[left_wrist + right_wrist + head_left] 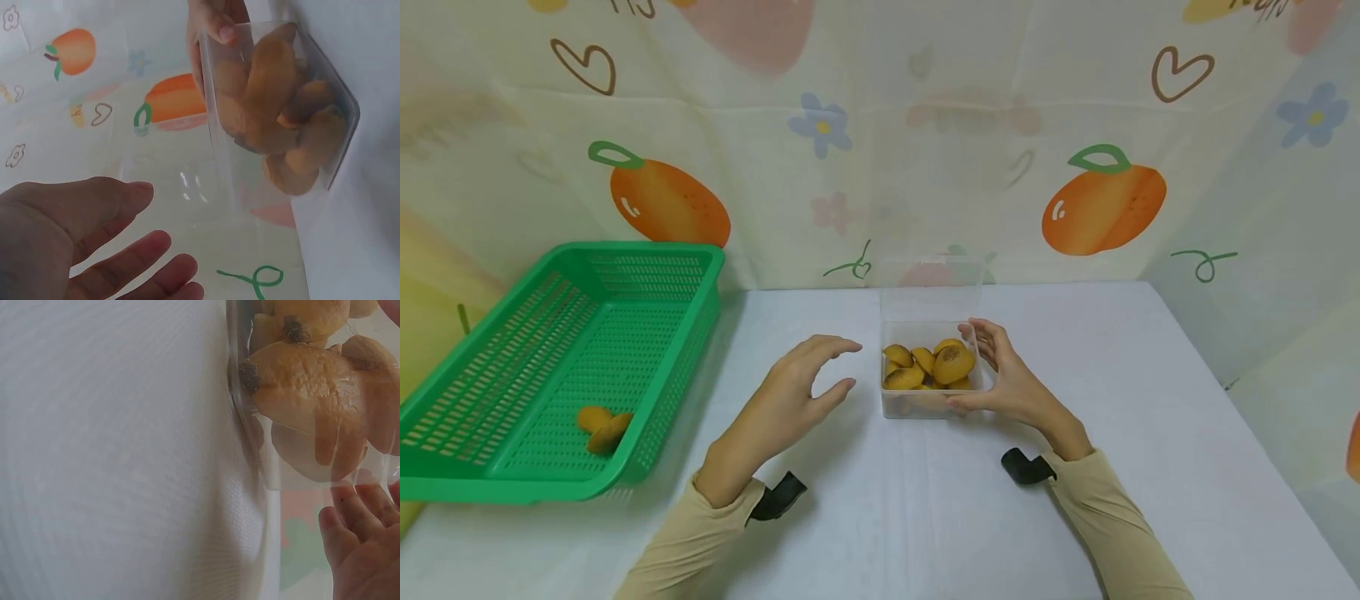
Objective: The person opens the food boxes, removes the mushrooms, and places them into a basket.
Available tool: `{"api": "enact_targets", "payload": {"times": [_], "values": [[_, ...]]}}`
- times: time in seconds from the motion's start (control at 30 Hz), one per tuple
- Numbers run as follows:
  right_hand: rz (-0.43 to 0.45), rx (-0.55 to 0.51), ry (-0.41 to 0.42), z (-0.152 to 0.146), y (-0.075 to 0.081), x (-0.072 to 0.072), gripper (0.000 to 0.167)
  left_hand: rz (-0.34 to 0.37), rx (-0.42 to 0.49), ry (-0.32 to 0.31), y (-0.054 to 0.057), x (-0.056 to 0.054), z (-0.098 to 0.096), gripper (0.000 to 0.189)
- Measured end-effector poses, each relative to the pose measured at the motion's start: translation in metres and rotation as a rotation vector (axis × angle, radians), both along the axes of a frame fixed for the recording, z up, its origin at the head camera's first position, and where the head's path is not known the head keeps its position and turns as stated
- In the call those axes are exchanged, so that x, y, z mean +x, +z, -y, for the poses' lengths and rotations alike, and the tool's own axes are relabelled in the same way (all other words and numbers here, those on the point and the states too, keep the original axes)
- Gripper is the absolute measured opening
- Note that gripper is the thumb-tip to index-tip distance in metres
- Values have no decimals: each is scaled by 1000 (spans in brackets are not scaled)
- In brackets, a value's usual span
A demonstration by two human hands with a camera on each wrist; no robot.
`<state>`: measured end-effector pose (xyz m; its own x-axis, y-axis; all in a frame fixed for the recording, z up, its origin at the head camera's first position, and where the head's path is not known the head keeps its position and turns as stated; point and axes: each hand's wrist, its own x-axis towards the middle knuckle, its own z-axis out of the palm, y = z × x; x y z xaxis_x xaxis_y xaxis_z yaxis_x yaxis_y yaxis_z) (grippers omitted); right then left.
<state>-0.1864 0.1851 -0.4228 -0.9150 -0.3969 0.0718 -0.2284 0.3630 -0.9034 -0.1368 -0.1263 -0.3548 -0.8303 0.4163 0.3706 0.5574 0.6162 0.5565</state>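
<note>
A clear plastic box (pixel 917 406) stands on the table, holding several yellow-brown, mushroom-like pieces (pixel 953 363), some with dark patches. Behind it, its translucent lid (pixel 932 287) is raised. My right hand (pixel 1011 383) grips the box's right side, thumb at the front and fingers toward the back. At the lower right of the right wrist view, its fingers (pixel 356 512) meet the plastic. To the left of the box, my left hand (pixel 786 400) hovers apart from it, thumb and fingers spread with nothing between them.
A green perforated basket (pixel 662 417) stands at the left with a few brown pieces (pixel 602 427) in its near right corner. White cloth (pixel 880 517) covers the table. A printed curtain (pixel 880 167) with orange fruits hangs along the back edge.
</note>
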Motion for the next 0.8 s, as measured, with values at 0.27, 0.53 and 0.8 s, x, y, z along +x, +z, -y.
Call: {"api": "enact_targets", "payload": {"times": [0.27,0.53,0.8], "values": [[-3,2,-1,-1,0,0,112,44,-22,-45,-2,-7,-18,37],[-5,-7,11,0,0,0,111,77,-37,-78,-10,-12,-30,36],[0,-12,11,0,1,0,112,120,-47,-95,-15,-16,-39,33]]}}
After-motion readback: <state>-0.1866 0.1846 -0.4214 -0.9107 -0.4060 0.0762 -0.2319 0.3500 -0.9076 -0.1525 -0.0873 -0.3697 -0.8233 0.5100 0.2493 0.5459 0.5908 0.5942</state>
